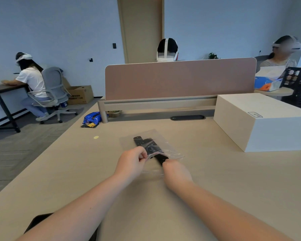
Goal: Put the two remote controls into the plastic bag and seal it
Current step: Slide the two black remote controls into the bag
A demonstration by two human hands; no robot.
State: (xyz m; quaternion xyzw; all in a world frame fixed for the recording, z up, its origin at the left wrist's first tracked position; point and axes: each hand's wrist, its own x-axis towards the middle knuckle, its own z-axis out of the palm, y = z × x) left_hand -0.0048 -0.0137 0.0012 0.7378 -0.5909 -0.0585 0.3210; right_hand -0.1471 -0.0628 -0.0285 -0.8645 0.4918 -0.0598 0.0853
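Clear plastic bag point(161, 145) mid-desk point(215, 171); left hand point(131, 162) pinches its mouth, right hand point(176, 173) grips a black remote control point(159, 157) half inside.

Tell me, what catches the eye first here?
Two bare hands meet mid-desk: the left hand pinches the mouth of a clear plastic zip bag, the right hand pushes a black remote control in beside a second black remote already inside. A big white rectangular box sits to the right, before a pinkish-brown desk divider.
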